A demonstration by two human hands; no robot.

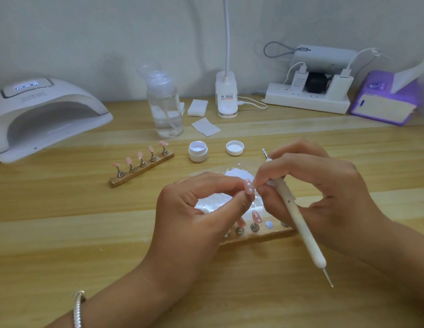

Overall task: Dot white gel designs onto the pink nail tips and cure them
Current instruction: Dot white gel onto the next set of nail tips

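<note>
A person's left hand (pixel 199 209) pinches a pink nail tip (pixel 249 187), dotted with white, between thumb and fingers, a little nearer the camera than the open gel jar (pixel 198 151) on the wooden counter (pixel 64 233). The right hand (pixel 324 192) has its fingers curled round a white dotting tool (pixel 293 209), with the fingertips meeting the held tip. The tool's ball end points toward the jar and its needle end toward the camera. Nearer than the jar, under the hands, a wooden stand (pixel 260 235) carries more pink tips on metal posts — one (pixel 256 216) shows white dots — beside a shiny sheet (pixel 213 203) smeared with white gel. Left of the jar a second stand (pixel 142 171) holds five plain pink tips; farther left sits a white curing lamp (pixel 45 114), its display lit. The lid (pixel 234 147) lies just right of the jar — a clear pump bottle (pixel 165 107) stands behind it.
</note>
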